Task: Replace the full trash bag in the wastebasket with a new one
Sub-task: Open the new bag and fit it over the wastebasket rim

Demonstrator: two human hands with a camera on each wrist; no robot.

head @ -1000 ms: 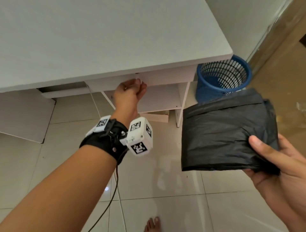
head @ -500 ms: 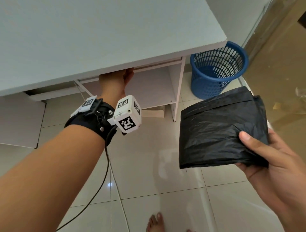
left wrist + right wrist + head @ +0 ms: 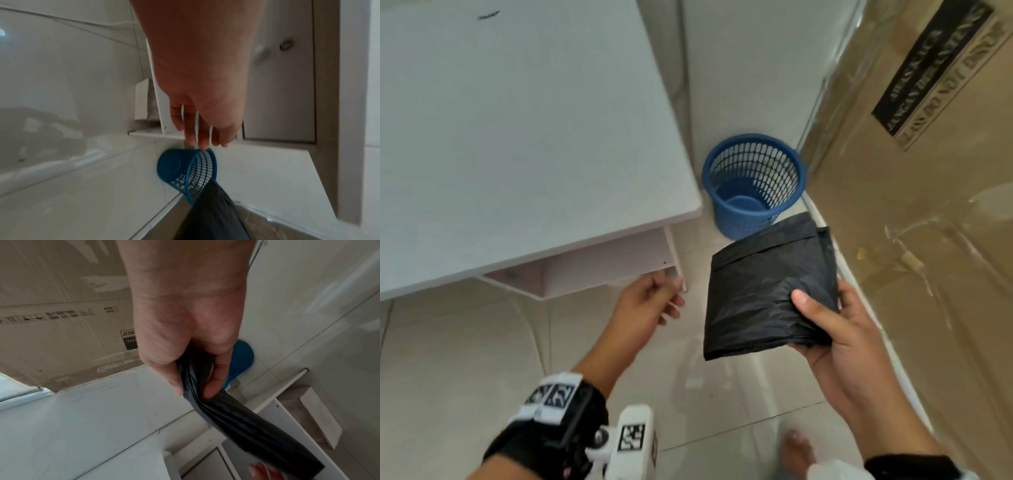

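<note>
A blue mesh wastebasket (image 3: 755, 183) stands empty on the floor in the corner by the wall; it also shows in the left wrist view (image 3: 186, 172). A folded black trash bag (image 3: 767, 287) is held flat in my right hand (image 3: 828, 325), thumb on top, fingers under it. In the right wrist view the bag (image 3: 236, 415) is pinched between thumb and fingers. My left hand (image 3: 654, 301) hovers empty with relaxed fingers just below the desk's drawer, left of the bag.
A white desk (image 3: 517, 137) with a closed drawer (image 3: 592, 270) fills the left. A large cardboard box (image 3: 928, 171) wrapped in plastic stands at the right. My bare foot (image 3: 799, 452) is on the tiled floor (image 3: 482, 359).
The left hand has come off the drawer, which is now closed, and drawn back toward the bag. The view has swung toward the wastebasket. The right hand still holds the bag.
</note>
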